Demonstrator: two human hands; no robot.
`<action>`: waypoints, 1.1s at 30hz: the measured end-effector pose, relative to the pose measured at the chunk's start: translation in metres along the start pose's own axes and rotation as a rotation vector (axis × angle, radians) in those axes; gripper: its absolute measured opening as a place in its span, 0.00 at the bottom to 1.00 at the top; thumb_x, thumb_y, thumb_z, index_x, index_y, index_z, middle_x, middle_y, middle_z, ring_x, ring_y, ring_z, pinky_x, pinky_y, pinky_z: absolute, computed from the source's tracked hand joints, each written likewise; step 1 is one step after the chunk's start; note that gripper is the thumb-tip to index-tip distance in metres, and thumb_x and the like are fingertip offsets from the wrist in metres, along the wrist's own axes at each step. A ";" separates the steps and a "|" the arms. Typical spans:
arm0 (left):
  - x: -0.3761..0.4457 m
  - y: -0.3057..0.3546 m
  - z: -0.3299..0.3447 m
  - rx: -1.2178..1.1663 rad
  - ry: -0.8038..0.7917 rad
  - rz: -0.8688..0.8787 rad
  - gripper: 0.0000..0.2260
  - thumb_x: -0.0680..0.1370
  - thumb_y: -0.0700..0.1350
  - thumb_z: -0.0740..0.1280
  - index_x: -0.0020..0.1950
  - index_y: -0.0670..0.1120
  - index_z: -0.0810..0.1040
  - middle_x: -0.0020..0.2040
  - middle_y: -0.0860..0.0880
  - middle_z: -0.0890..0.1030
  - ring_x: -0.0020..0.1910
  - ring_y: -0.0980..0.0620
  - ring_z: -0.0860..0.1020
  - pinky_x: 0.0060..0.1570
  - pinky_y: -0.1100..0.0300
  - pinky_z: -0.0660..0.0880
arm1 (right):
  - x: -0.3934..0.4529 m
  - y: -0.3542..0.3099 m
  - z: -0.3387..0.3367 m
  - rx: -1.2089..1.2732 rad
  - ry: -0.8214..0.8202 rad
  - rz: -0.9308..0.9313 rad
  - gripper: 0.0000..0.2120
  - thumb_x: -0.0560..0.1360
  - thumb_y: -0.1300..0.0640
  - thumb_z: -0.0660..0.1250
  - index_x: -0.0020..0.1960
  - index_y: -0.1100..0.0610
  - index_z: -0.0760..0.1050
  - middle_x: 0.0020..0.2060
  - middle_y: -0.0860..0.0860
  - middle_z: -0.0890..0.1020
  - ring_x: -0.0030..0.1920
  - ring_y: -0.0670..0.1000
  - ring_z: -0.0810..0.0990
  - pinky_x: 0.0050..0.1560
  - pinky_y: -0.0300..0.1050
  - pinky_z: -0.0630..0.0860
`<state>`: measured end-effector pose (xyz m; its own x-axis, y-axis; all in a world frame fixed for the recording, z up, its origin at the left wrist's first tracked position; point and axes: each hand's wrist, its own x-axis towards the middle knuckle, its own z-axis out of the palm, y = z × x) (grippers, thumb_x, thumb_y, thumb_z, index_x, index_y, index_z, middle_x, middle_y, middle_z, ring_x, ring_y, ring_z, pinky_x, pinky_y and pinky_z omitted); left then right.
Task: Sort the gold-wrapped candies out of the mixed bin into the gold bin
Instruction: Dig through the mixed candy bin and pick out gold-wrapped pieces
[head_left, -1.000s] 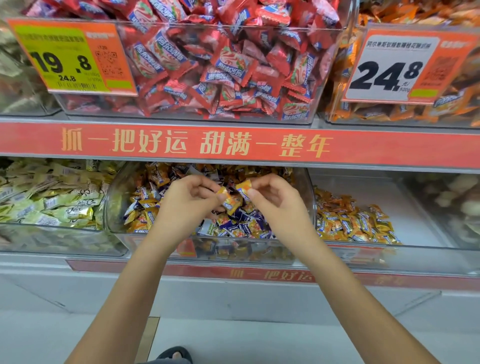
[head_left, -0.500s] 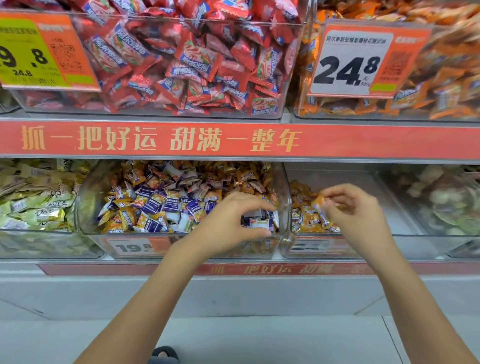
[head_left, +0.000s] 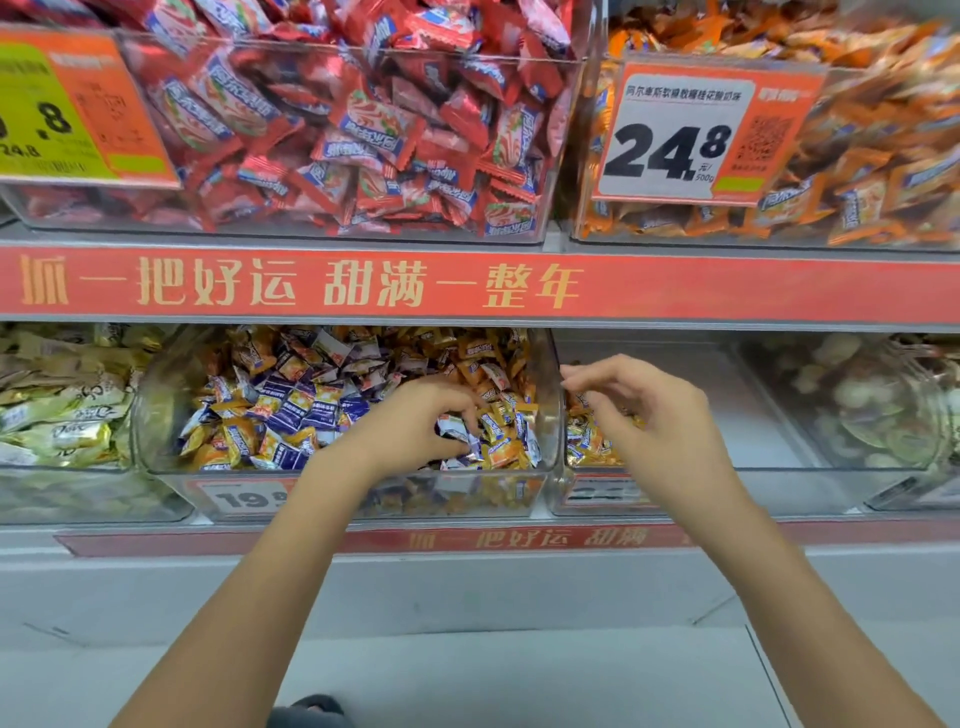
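Shop shelf: left hand (head_left: 415, 421) in mixed bin (head_left: 156, 415).

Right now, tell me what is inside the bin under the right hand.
The gold bin holds a small heap of gold-wrapped candies at its front left; its floor further back is bare. The right hand hovers over the heap, hiding some candies. Whether the hand holds one cannot be told.

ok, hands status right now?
Left hand: in the mixed bin, fingers curled among candies; grip unclear.
Right hand: open, empty, over the gold bin.
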<state>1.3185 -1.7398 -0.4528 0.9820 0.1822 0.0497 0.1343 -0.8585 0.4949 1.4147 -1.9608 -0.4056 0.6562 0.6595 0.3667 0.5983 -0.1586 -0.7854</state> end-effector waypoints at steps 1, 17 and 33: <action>-0.002 -0.001 0.000 0.003 0.009 -0.002 0.05 0.72 0.41 0.73 0.46 0.47 0.80 0.62 0.52 0.78 0.63 0.53 0.72 0.59 0.59 0.68 | 0.003 -0.005 0.005 -0.056 -0.072 -0.036 0.13 0.76 0.67 0.65 0.46 0.50 0.80 0.46 0.38 0.83 0.48 0.38 0.81 0.50 0.30 0.75; -0.034 -0.006 -0.025 -0.039 0.019 -0.085 0.12 0.73 0.43 0.67 0.52 0.57 0.82 0.72 0.52 0.69 0.55 0.51 0.78 0.52 0.53 0.76 | 0.046 -0.033 0.073 -0.839 -1.085 0.239 0.48 0.69 0.45 0.75 0.77 0.53 0.49 0.73 0.50 0.63 0.67 0.53 0.70 0.45 0.38 0.69; -0.024 -0.006 -0.022 0.014 -0.102 -0.026 0.04 0.71 0.48 0.73 0.39 0.57 0.83 0.69 0.53 0.69 0.64 0.52 0.70 0.60 0.52 0.68 | 0.045 -0.026 0.075 -0.762 -1.096 0.182 0.36 0.75 0.40 0.65 0.76 0.54 0.57 0.72 0.51 0.66 0.68 0.53 0.68 0.64 0.46 0.67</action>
<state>1.2908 -1.7286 -0.4380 0.9865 0.1554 -0.0521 0.1611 -0.8610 0.4824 1.3942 -1.8714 -0.4063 0.2642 0.7721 -0.5780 0.8824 -0.4355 -0.1784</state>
